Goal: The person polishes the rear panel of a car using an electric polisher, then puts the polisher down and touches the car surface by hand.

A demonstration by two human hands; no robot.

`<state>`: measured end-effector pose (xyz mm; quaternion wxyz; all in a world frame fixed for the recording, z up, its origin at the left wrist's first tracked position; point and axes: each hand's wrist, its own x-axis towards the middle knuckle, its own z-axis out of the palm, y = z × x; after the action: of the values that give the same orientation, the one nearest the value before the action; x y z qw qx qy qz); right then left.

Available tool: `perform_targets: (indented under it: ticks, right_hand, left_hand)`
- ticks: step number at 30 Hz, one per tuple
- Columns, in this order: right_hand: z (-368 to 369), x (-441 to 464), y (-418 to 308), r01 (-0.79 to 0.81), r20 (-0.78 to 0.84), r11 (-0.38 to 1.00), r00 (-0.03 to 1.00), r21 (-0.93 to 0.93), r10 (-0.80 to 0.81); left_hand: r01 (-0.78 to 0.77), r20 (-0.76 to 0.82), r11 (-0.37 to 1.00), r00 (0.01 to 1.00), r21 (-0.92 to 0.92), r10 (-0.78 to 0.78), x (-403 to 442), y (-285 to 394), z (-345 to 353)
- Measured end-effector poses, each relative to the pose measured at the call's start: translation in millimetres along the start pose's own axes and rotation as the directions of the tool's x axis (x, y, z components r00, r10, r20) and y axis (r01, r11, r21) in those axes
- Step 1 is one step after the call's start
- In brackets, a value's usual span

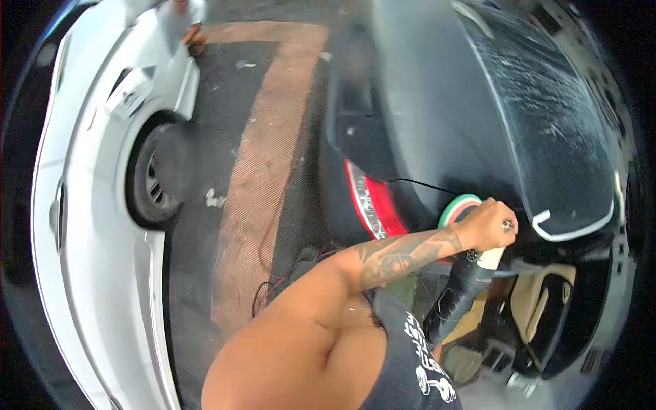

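Observation:
My left hand [488,225], at the end of a tattooed forearm, is closed over the head of a black polisher [459,294]. The polisher's round pad [459,207], with green, white and reddish rings, rests against the dark car's [437,123] rear bodywork, right of the red and clear tail light [376,205]. A dark cord [427,184] crosses the paint beside the pad. Only a sliver of skin, apparently my right hand [436,352], shows at the polisher's rear end. Its fingers are hidden behind the tool and my shirt.
A white car [102,184] with a dark wheel [154,178] stands to the left. Between the cars runs a floor with a reddish strip [266,137] and scraps of litter [214,198]. White tape [574,232] edges the dusty rear window [547,116]. Another person's hand [195,37] appears top left.

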<state>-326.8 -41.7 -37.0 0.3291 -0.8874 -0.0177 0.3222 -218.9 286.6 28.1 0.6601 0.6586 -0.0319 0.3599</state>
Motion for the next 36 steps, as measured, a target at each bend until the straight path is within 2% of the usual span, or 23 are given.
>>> perform_targets:
  ticks: [4, 5, 7, 8, 9, 18, 19, 21, 22, 23, 24, 25, 26, 27, 29, 31, 33, 34, 35, 36]
  right_hand:
    - [22, -22, -3, -0.026, -0.021, 0.999, 0.999, 0.040, 0.026]
    - [27, -23, -4, -0.028, -0.024, 0.998, 0.999, 0.050, 0.029]
    - [32, -31, -3, -0.028, -0.020, 0.997, 0.999, 0.071, 0.030]
    - [34, -33, -3, -0.030, -0.019, 0.997, 0.999, 0.075, 0.032]
    - [33, -31, -3, -0.034, -0.021, 0.997, 0.999, 0.069, 0.036]
    - [3, -24, 7, -0.002, -0.022, 1.000, 1.000, 0.025, 0.003]
    - [-1, -20, 6, 0.001, -0.007, 1.000, 1.000, 0.020, -0.001]
    - [-6, -16, 4, 0.009, 0.034, 1.000, 0.999, -0.009, -0.009]
    - [-5, -9, 5, 0.013, 0.050, 0.998, 0.999, -0.070, -0.009]
    - [-2, 3, 15, 0.090, 0.065, 0.985, 0.995, -0.149, -0.081]
    - [-1, 4, 9, 0.184, 0.094, 0.978, 0.980, -0.102, -0.174]
    - [-8, 9, -4, 0.255, 0.175, 0.965, 0.954, -0.055, -0.242]
    - [-8, 15, -4, 0.319, 0.215, 0.946, 0.929, -0.057, -0.300]
    - [-7, 20, -3, 0.300, 0.305, 0.950, 0.900, 0.082, -0.311]
    - [-4, 22, -5, 0.287, 0.345, 0.948, 0.883, 0.139, -0.318]
    - [-5, 23, 4, 0.317, 0.327, 0.931, 0.873, 0.181, -0.361]
    - [-5, 22, 7, 0.367, 0.318, 0.908, 0.852, 0.203, -0.415]
    - [-8, 19, 14, 0.302, 0.248, 0.933, 0.905, 0.197, -0.346]
    - [-10, 18, 22, 0.234, 0.178, 0.952, 0.946, 0.197, -0.270]
    - [-12, 20, 30, 0.250, 0.104, 0.958, 0.959, 0.140, -0.265]
  left_hand:
    - [-0.025, 0.100, 1.000, 0.995, -0.009, 0.026, -1, -6, 0]
    - [-0.028, 0.089, 1.000, 0.996, -0.006, 0.028, -4, -7, -4]
    - [0.071, 0.103, 0.997, 0.992, -0.012, -0.069, -10, 12, -21]
    - [0.055, 0.087, 0.998, 0.995, -0.023, -0.053, -13, 13, -23]
    - [-0.039, 0.057, 0.999, 0.998, 0.010, 0.039, -15, 2, -18]
    - [0.027, 0.079, 0.996, 0.996, 0.087, -0.034, -5, -6, 25]
    - [0.051, 0.109, 0.995, 0.992, 0.089, -0.060, -4, -8, 27]
    - [0.017, 0.073, 0.997, 0.997, 0.070, -0.022, -16, 0, 4]
    - [0.109, 0.064, 0.990, 0.993, -0.089, -0.103, -22, -3, -6]
    - [-0.017, -0.005, 0.998, 1.000, -0.059, 0.016, -31, -4, -22]
    - [0.062, -0.013, 0.998, 0.998, -0.028, -0.062, -39, 11, -40]
    - [0.042, -0.049, 0.999, 0.998, -0.002, -0.042, -43, 19, -51]
    - [0.036, -0.045, 0.993, 0.999, 0.116, -0.031, -48, 32, -60]
    - [0.049, -0.064, 0.996, 0.997, 0.079, -0.044, -55, 27, -68]
    - [0.130, -0.095, 0.990, 0.986, -0.051, -0.134, -57, 28, -65]
    - [0.162, -0.049, 0.987, 0.986, -0.001, -0.161, -50, 31, -55]
    - [0.101, 0.028, 0.987, 0.994, 0.122, -0.105, -37, 28, -40]
    - [0.082, 0.062, 0.990, 0.994, 0.113, -0.090, -29, 23, -27]
    - [0.080, 0.071, 0.997, 0.994, -0.009, -0.079, -22, 12, -9]
    - [0.044, 0.103, 0.998, 0.994, -0.054, -0.038, -12, -1, 9]
